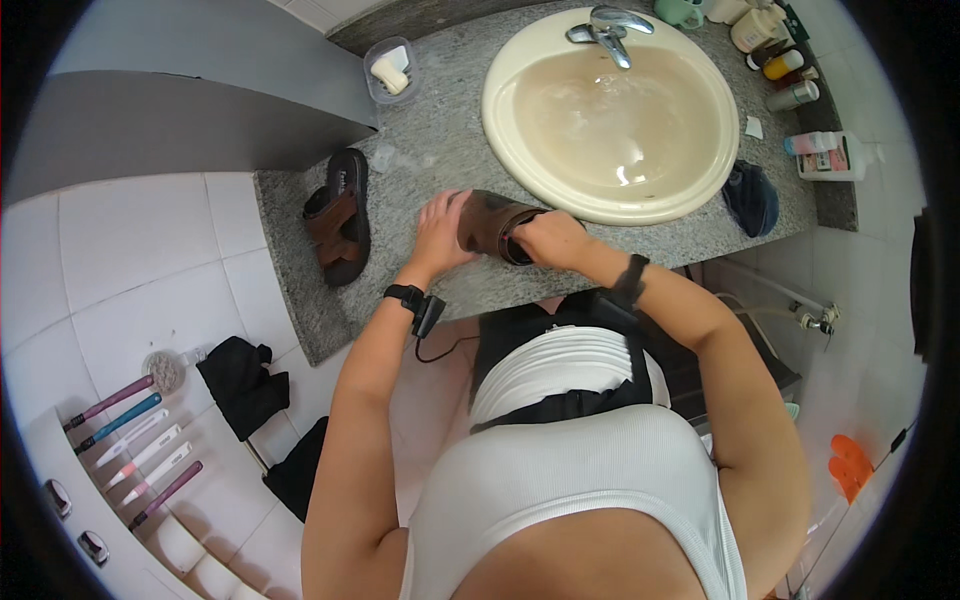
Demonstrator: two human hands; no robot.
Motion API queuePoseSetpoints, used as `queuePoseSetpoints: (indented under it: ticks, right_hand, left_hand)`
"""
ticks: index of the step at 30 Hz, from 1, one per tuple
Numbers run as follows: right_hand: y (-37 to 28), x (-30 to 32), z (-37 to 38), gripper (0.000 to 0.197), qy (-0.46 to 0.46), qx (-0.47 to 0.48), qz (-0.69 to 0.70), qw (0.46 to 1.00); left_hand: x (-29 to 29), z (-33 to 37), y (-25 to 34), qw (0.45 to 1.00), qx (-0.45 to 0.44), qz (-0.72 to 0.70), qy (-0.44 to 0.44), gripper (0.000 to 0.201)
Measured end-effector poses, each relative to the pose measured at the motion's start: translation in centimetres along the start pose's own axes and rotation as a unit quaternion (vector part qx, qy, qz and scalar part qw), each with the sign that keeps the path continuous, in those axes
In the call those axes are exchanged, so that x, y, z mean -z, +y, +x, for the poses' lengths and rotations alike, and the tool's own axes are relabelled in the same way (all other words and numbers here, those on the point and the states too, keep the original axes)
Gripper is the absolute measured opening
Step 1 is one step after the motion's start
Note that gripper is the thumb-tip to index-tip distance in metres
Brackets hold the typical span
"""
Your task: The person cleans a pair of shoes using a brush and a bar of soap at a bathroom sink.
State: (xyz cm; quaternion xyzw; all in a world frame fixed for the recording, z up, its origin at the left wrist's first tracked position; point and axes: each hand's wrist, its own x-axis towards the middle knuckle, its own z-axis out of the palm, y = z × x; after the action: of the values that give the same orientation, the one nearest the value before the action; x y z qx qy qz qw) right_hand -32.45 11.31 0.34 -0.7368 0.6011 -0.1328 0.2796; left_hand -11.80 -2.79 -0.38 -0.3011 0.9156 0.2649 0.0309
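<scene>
A brown sandal (497,224) rests on its side on the grey granite counter (440,150), just in front of the cream basin (520,150). My left hand (440,232) presses against its sole end with fingers spread. My right hand (551,240) grips the sandal's other end, fingers curled around the straps. A second brown sandal (340,215) lies flat on the counter to the left, apart from both hands.
The basin holds cloudy water under a chrome tap (608,30). A soap dish (390,70) sits at the back left, bottles (830,155) and a dark blue cloth (752,197) to the right. Toothbrushes (140,440) and dark cloths (243,383) hang on the tiled wall below left.
</scene>
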Motion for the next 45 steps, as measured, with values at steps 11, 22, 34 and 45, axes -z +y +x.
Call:
queuePoseSetpoints:
  ticks: [11,22,34,45]
  right_hand:
    - [0.1,5.1,-9.6,0.04,-0.049,-0.088,0.034,0.994]
    - [-0.9,2.3,-5.6,0.036,0.011,-0.02,0.013,1.0]
    - [-0.5,-1.7,0.2,0.032,0.024,0.021,-0.01,0.999]
    - [-0.8,0.1,-3.6,0.039,0.024,-0.024,0.041,0.999]
  left_hand:
    - [-3.2,-4.0,-6.0,0.864,0.165,-0.474,0.044,0.08]
    - [-3.4,-3.8,-7.1,0.739,0.27,-0.617,0.028,0.032]
    - [-4.2,-3.3,-6.7,0.737,0.266,-0.62,0.043,0.03]
    - [-4.8,-2.4,-6.5,0.753,0.285,-0.591,0.057,0.034]
